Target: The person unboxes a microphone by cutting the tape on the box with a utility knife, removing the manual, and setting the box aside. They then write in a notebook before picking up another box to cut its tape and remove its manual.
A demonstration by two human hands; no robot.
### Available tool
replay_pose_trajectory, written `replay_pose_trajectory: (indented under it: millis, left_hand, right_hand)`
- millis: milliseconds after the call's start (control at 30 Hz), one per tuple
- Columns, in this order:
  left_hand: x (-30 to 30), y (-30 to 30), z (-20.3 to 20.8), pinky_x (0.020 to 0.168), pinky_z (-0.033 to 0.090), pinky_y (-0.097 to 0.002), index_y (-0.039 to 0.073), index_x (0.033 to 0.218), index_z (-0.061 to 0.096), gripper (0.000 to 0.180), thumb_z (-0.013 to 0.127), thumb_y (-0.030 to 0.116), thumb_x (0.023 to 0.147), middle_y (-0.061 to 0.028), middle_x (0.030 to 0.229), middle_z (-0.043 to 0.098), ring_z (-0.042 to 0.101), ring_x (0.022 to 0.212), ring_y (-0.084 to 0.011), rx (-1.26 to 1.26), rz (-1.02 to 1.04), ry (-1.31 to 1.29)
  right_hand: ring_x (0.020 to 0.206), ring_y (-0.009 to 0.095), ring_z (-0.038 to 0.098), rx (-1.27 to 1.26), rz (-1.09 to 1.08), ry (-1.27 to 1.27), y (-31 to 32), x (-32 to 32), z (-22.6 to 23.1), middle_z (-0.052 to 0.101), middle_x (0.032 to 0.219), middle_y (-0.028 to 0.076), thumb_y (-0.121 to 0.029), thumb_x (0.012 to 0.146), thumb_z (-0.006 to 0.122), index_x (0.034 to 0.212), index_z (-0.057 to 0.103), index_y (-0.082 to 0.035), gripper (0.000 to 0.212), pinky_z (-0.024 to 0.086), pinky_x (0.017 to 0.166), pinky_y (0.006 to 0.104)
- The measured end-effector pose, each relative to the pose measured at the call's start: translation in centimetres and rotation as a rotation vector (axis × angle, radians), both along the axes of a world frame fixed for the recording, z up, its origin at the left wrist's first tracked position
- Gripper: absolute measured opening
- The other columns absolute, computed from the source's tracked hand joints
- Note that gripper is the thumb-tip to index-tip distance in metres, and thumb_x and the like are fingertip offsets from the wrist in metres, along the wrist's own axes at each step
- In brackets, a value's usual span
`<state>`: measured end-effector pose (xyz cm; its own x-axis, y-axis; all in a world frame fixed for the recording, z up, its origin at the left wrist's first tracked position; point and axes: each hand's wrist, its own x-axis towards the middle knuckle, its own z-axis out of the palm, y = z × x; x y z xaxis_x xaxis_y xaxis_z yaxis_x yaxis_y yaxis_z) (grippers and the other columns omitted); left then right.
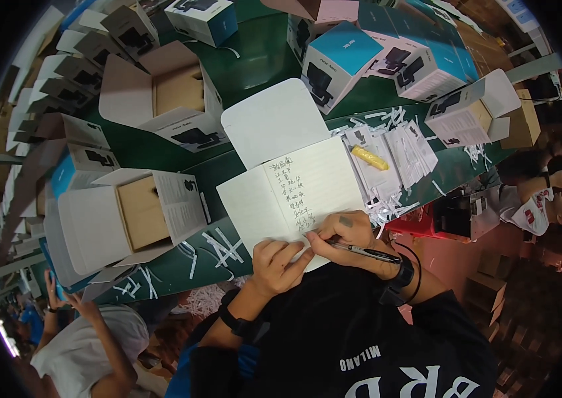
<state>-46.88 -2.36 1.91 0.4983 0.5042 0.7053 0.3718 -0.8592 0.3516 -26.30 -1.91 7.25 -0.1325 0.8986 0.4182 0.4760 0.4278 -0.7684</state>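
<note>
An open notebook (330,176) with handwritten lines lies at the table's near edge, partly over a white box flap. My right hand (346,233) grips a black and silver pen (367,252), its tip end at the lower part of the written page. My left hand (275,265) rests on the notebook's lower edge, fingers bent and close to the right hand's fingertips. Whether anything is under those left fingers is hidden. Just right of the notebook, a yellow wrapped piece (369,158) sits on a stack of white printed leaflets (408,154).
Open white boxes with brown inserts (178,93) (141,212) stand left on the green table (254,63). Closed white and blue boxes (340,63) stand at the back. Paper strips (224,249) lie scattered. Co-workers (88,345) (526,205) are at both sides.
</note>
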Motion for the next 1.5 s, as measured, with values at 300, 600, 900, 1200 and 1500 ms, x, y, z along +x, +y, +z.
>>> replay_pose_trajectory:
  millis: [300,600,900,1200,1500]
  left_hand:
    - [0.09,0.05,0.16,0.08,0.045,-0.0405,0.01,0.101,0.079,0.045,0.068,0.014,0.058,-0.005,0.111,0.066,0.052,0.098,-0.0272,-0.023,0.001,-0.01]
    - [-0.01,0.22,0.27,0.078,0.044,-0.0389,0.009,0.101,0.079,0.045,0.067,0.015,0.057,-0.005,0.11,0.066,0.052,0.094,-0.0269,-0.038,-0.008,-0.022]
    - [-0.07,0.18,0.25,0.079,0.044,-0.0391,0.009,0.102,0.079,0.046,0.067,0.014,0.058,-0.0052,0.11,0.065,0.052,0.095,-0.0273,-0.056,-0.014,-0.028]
    - [0.0,0.28,0.32,0.079,0.045,-0.0388,0.01,0.101,0.079,0.045,0.067,0.015,0.059,-0.0053,0.11,0.065,0.051,0.096,-0.0278,-0.047,-0.002,-0.022]
    - [0.04,0.24,0.34,0.079,0.045,-0.0381,0.01,0.1,0.079,0.044,0.067,0.014,0.057,-0.005,0.108,0.064,0.051,0.096,-0.0279,-0.057,0.001,-0.023]
  right_hand:
    - [0.05,0.018,0.064,-0.094,0.025,-0.05,0.3,-0.28,0.67,0.063,0.06,0.008,-0.003,0.077,0.082,0.068,0.054,-0.007,0.03,0.047,0.046,0.0276]
    - [0.051,0.019,0.064,-0.088,0.005,-0.059,0.31,-0.36,0.6,0.063,0.061,0.008,-0.003,0.078,0.082,0.067,0.053,-0.006,0.031,0.048,0.046,0.0282]
    - [0.049,0.018,0.062,-0.08,0.007,-0.062,0.36,-0.29,0.53,0.062,0.06,0.006,-0.002,0.078,0.08,0.067,0.053,-0.006,0.03,0.045,0.045,0.0284]
    - [0.045,0.02,0.058,-0.069,-0.028,-0.031,0.49,-0.61,0.42,0.056,0.055,0.005,-0.006,0.079,0.079,0.064,0.053,-0.006,0.03,0.043,0.043,0.0294]
    - [0.045,0.02,0.058,-0.069,-0.025,-0.02,0.46,-0.51,0.54,0.056,0.055,0.005,-0.006,0.078,0.078,0.063,0.051,-0.007,0.031,0.043,0.043,0.0295]
